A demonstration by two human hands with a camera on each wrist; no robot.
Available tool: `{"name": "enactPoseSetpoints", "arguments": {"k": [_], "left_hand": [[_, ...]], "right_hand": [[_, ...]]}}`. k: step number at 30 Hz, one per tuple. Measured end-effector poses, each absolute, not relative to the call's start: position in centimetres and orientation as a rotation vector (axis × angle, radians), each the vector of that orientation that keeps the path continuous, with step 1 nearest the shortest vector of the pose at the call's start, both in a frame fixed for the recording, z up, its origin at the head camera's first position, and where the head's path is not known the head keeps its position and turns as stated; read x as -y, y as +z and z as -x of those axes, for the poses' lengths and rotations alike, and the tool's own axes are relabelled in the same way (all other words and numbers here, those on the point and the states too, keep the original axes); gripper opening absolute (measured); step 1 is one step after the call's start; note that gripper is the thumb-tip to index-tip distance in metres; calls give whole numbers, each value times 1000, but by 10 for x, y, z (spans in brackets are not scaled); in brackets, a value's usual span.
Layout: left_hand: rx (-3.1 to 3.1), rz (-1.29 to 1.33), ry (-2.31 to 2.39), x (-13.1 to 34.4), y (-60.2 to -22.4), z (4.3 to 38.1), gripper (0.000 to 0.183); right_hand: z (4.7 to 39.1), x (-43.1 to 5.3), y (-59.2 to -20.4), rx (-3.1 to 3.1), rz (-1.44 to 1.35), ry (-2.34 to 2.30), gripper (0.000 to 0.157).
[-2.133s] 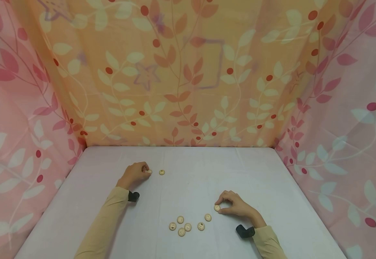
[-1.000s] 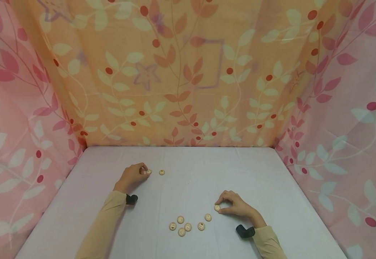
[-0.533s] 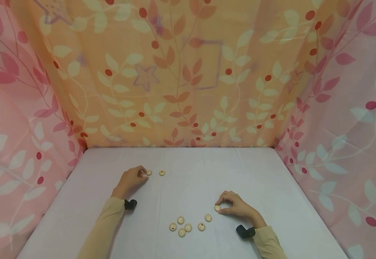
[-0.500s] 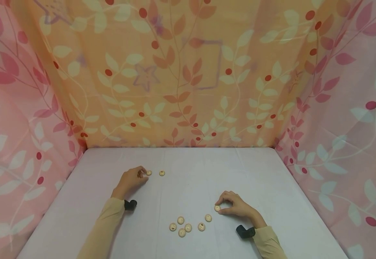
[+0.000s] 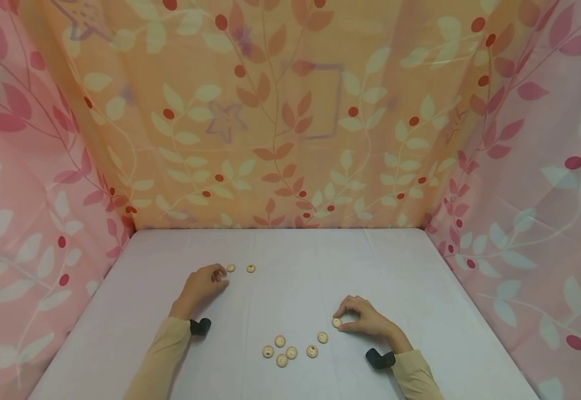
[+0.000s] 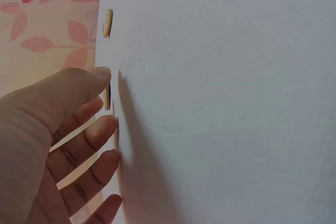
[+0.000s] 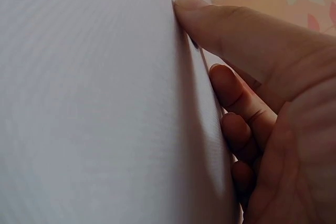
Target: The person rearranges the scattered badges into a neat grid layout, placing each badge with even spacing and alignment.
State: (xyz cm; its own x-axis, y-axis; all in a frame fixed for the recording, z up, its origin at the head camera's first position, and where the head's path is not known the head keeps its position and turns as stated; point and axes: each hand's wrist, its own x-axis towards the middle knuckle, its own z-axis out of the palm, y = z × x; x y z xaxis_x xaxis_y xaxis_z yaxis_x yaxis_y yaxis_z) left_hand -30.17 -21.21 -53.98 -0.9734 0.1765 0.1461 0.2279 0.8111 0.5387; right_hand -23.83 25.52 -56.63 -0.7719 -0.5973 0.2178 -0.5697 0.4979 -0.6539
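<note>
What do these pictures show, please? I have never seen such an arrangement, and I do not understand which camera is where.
There is no machine here, only a person's bare left hand and right hand. The wide picture comes from a camera worn on the head, looking forward and down. The two close pictures come from cameras worn on the wrists, each watching its own hand. On the white table you can count nine small, pale, round discs. Two far discs lie toward the back; the left hand is just beside one of them and holds nothing. Six nearer discs lie in a loose group. The right hand pinches the ninth disc between thumb and forefinger. Patterned cloth hangs behind and at both sides.
</note>
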Motion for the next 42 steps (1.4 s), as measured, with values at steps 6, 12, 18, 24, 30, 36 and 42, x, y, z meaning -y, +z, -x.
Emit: {"name": "enactPoseSetpoints", "arguments": {"k": [6,12,18,24,30,36,42], "left_hand": [[2894,323,-864,210,-542,295,22],[2887,321,-863,207,-546,289,21],[2870,343,-857,204,-543,282,20],[2856,375,-865,199,-538,273,19],[2830,401,-831,194,-539,267,17],[2809,401,-816,188,-544,260,16],[2802,439,-815,182,-546,253,16]], "right_hand": [[239,-256,-564,-2685,1065,-1123,25],[238,-256,-564,-2677,1116,-1156,24],[233,-252,-556,-2683,1128,-1157,23],[225,-245,-541,-2677,1095,-1185,23],[235,-253,-562,-2714,1098,-1133,24],[239,-256,-568,-2681,1118,-1177,24],[233,-252,-561,-2711,1059,-1146,24]]}}
